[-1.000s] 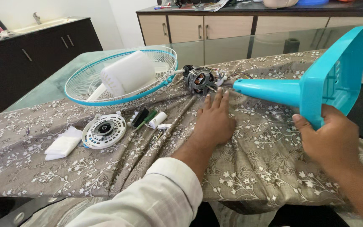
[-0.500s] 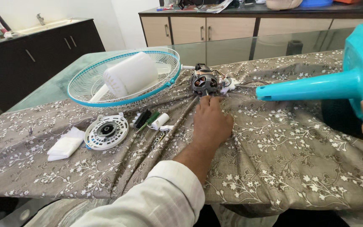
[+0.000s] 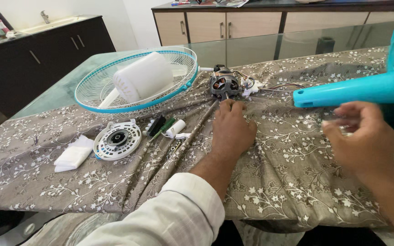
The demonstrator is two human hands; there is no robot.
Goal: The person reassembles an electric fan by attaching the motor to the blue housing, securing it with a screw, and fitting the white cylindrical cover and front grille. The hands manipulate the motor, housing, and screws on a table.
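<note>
My left hand [image 3: 231, 130] rests palm down on the patterned tablecloth [image 3: 279, 182], fingertips at the shaft of a bare fan motor [image 3: 224, 84] with loose wires. My right hand [image 3: 361, 139] hovers blurred above the cloth, fingers loosely spread and holding nothing. Just above it a turquoise fan stand [image 3: 352, 91] lies on its side, its tube pointing left toward the motor and its base cut off at the right edge. A white wire fan guard with a turquoise rim [image 3: 128, 109] lies behind on the left, with a white motor cover [image 3: 142, 77] on it.
A round white fan part [image 3: 117, 140], a white folded piece [image 3: 74, 155] and small loose parts [image 3: 165, 127] lie on the cloth to the left. The glass table edge runs along the front. Wooden cabinets [image 3: 251, 23] and a dark counter [image 3: 46, 45] stand behind.
My right hand has let go of the turquoise stand after swinging it to the right, and now hovers below its tube. My left hand stayed by the motor.
</note>
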